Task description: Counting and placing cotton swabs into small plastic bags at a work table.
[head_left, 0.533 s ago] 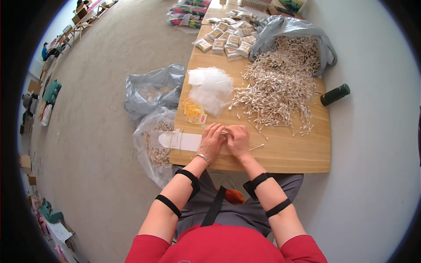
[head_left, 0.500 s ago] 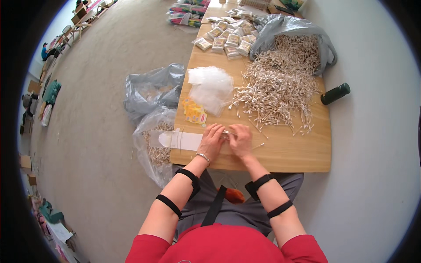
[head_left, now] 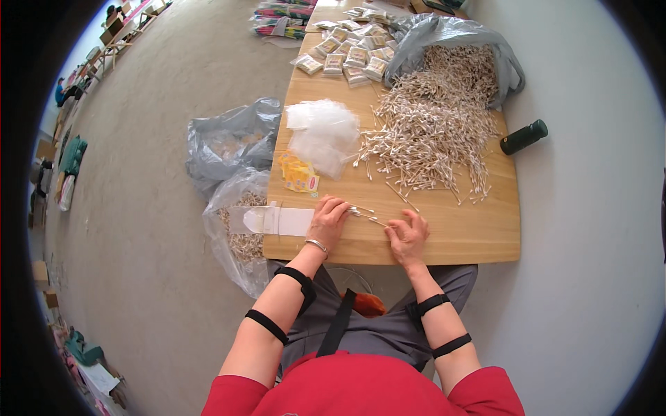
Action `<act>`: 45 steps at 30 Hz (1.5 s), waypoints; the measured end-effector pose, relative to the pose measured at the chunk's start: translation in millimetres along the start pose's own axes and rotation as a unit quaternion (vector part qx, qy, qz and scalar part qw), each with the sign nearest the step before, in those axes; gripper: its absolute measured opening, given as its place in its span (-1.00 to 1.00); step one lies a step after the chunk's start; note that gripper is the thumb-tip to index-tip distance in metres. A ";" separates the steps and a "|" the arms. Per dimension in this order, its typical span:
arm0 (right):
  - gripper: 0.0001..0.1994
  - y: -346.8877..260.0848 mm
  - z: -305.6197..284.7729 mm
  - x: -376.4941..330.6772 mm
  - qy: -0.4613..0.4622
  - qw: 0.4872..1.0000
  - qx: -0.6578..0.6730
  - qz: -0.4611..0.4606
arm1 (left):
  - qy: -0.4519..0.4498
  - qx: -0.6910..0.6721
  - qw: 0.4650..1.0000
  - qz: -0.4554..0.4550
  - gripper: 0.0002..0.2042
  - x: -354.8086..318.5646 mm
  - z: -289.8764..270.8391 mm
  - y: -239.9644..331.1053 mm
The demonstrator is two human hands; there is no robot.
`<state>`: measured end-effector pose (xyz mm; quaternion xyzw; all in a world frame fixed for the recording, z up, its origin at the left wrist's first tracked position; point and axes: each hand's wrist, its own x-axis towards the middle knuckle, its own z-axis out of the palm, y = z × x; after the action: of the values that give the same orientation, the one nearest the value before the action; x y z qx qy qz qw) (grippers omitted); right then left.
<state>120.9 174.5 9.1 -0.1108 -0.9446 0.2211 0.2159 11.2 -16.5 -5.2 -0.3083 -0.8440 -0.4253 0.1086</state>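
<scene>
From here I read this as the gather-and-count step: L hand is pinched shut on a small bundle of cotton swabs, tips sticking out toward the R hand. R hand lies flat on the table, fingers loosely spread, holding nothing as far as I can see, w/ one stray swab just off its fingertips, between the two hands. Big swab heap sits well beyond both hands, spilling from a grey bag. Clear small bags and yellow labels lie just past the L hand; white strip right beside it on the outer side. Next move, I'd judge, needs the R fingers to nip that stray swab w/o scattering others, then line it up w/ the bundle.
</scene>
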 end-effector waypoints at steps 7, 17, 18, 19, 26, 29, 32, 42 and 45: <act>-0.88 6.1 -11.0 -6.5 -0.017 0.998 0.047 0.045 | 0.008 -0.005 1.000 -0.011 -0.82 3.0 -2.3 2.5; -0.93 -0.5 16.0 24.1 0.011 0.998 0.049 0.026 | 0.015 -0.033 0.999 0.001 -0.87 1.6 -2.2 -0.6; -0.92 -2.4 19.3 30.3 0.004 0.998 0.054 0.022 | 0.015 -0.032 0.999 0.001 -0.87 2.3 -2.2 0.3; -0.91 -4.5 21.1 33.8 -0.003 0.998 0.058 0.019 | 0.018 -0.035 0.999 0.003 -0.87 3.2 -1.7 1.6; -0.81 -27.4 1.6 34.0 -0.064 0.993 0.080 -0.059 | 0.022 -0.021 0.999 -0.017 -0.88 -1.5 -3.3 -0.4; -0.85 -5.7 11.8 40.1 -0.092 0.983 0.126 -0.091 | 0.023 -0.028 0.999 0.001 -0.89 4.6 -1.4 1.4; -0.90 5.8 19.8 41.6 -0.061 0.984 0.155 -0.062 | 0.022 -0.040 0.999 -0.001 -0.90 4.2 -1.3 1.1; -0.95 15.1 18.0 41.1 0.048 0.994 0.099 0.011 | 0.025 -0.038 0.999 0.009 -0.92 3.9 -2.3 1.6; -0.95 17.2 16.1 41.3 0.065 0.994 0.081 0.032 | 0.020 -0.044 0.999 0.005 -0.92 3.2 -1.9 0.4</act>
<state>79.1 196.3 2.9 -0.1377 -0.9032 0.2963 0.2782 8.8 -16.5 -2.4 -0.3083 -0.8207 -0.4673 0.1137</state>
